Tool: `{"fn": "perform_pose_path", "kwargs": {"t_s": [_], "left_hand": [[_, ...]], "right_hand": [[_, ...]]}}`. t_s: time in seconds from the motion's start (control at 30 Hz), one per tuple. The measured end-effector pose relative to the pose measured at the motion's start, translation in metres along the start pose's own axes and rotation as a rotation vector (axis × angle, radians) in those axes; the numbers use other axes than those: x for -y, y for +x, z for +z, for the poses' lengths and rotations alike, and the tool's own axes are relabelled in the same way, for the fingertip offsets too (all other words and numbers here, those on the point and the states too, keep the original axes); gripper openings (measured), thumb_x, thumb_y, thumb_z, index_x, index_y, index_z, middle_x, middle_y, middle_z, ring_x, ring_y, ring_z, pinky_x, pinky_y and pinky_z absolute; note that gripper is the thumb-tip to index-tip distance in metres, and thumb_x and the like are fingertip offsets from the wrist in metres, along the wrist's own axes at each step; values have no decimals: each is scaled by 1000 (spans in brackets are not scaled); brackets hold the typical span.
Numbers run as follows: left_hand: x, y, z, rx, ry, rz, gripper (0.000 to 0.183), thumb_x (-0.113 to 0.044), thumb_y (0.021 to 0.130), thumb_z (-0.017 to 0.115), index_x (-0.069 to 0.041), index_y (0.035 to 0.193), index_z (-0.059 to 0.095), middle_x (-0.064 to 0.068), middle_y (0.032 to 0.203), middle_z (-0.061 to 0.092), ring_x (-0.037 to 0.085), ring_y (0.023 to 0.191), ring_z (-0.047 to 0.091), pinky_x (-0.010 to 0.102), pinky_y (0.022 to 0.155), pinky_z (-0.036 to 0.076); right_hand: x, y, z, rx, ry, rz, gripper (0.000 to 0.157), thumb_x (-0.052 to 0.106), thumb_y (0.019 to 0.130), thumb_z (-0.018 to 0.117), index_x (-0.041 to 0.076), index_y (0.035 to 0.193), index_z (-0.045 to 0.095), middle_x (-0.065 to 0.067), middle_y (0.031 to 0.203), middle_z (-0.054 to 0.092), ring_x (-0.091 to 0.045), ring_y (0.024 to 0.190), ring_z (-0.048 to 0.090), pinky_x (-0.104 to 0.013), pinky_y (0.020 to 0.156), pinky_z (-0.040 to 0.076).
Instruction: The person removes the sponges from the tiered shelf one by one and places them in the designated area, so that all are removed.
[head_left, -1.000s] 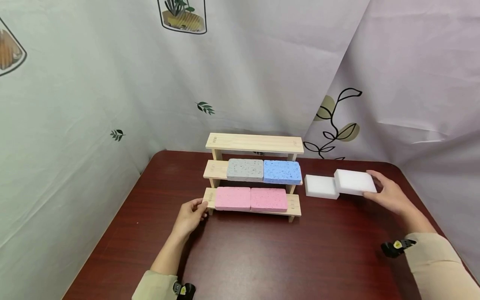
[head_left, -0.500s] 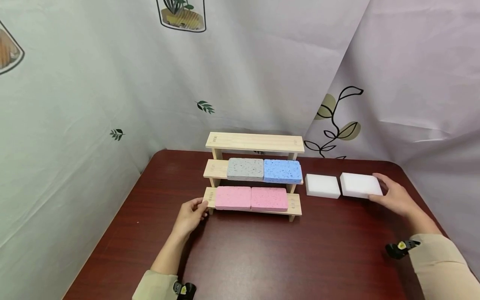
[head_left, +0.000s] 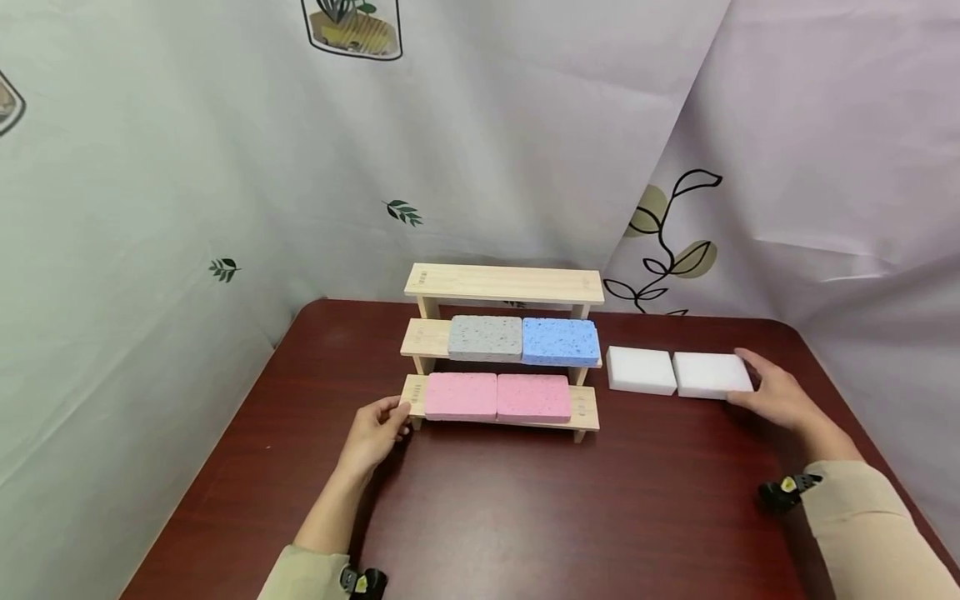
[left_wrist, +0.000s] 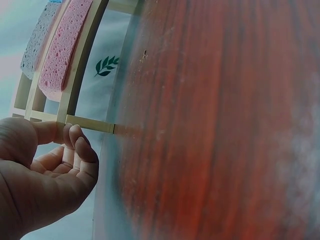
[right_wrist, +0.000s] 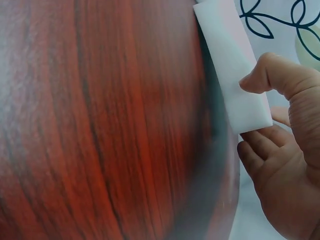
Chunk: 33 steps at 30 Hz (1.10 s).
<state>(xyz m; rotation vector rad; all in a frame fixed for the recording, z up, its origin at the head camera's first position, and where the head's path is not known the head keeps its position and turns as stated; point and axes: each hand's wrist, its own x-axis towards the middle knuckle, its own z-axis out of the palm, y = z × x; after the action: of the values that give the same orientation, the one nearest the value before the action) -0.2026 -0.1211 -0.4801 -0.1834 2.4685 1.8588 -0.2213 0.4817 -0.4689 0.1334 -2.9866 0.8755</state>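
Note:
A three-tier wooden rack [head_left: 502,285] stands at the back of the table. My left hand [head_left: 373,435] pinches the left end of its lowest board, as the left wrist view also shows. That board bears two pink sponges [head_left: 461,396]. On the middle tier, a grey sponge [head_left: 485,337] and a blue sponge [head_left: 560,341] lie side by side. My right hand [head_left: 780,398] holds a white sponge [head_left: 711,375] by its right end, thumb on the front edge in the right wrist view. Close to its left lies another white sponge [head_left: 640,370].
The dark red-brown table [head_left: 510,508] extends in front of the rack. A pale printed curtain [head_left: 487,150] hangs right behind the table's back edge and along its left side. The top board of the rack carries no sponge.
The right hand's white sponge has come down from overlapping the other white one, moved right, then slid left beside it. My left hand stays on the rack.

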Motion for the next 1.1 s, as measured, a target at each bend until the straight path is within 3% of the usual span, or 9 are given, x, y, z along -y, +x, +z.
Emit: {"fn": "perform_pose_path", "kwargs": {"t_s": [0.43,0.5,0.6,0.67,0.8,0.97,1.1], "left_hand": [[0,0,0,-5,6,4,30,-6,103,58,14,124,61,13,84,68,14,67,59,21,60,50],[-1,0,0,-4,6,1,30,-6,103,57,14,124,61,13,84,68,14,68,59,21,60,50],[-1,1,0,-4,4,-4,29,-6,103,57,14,124,61,13,84,68,14,68,59,21,60,50],[0,1,0,-7,0,-4,28,-5,103,57,14,124,62,13,83,67,14,68,59,21,60,50],[1,1,0,-6,-5,-1,29,-5,103,57,14,124,61,14,84,67,14,67,59,21,60,50],[1,1,0,-7,-4,-1,29,-5,102,58,14,124,61,15,85,68,14,67,59,21,60,50],[1,1,0,-6,2,1,29,-5,102,58,14,124,62,16,87,68,14,68,59,21,60,50]], "right_hand": [[-8,2,3,-58,-8,-24,84,7,81,76,-14,147,30,-45,136,38,-56,116,44,-65,91,38],[-7,1,4,-54,-5,-22,84,8,81,77,-14,148,30,-45,137,39,-57,118,45,-60,91,41],[-7,0,4,-57,2,-28,82,8,82,77,-14,147,32,-44,137,40,-58,118,47,-36,89,46],[-6,0,4,-66,-2,-33,80,8,83,77,-14,146,33,-43,136,41,-58,116,49,-28,83,43],[-2,0,3,-86,2,-33,74,8,86,73,-14,146,34,-43,136,41,-60,117,49,-21,81,41],[8,-1,4,-130,84,-32,71,9,92,69,-13,148,32,-42,141,38,-63,121,45,3,80,29],[19,-1,4,-180,139,-45,67,12,95,68,-13,147,35,-40,143,41,-62,122,45,6,84,27]]}}
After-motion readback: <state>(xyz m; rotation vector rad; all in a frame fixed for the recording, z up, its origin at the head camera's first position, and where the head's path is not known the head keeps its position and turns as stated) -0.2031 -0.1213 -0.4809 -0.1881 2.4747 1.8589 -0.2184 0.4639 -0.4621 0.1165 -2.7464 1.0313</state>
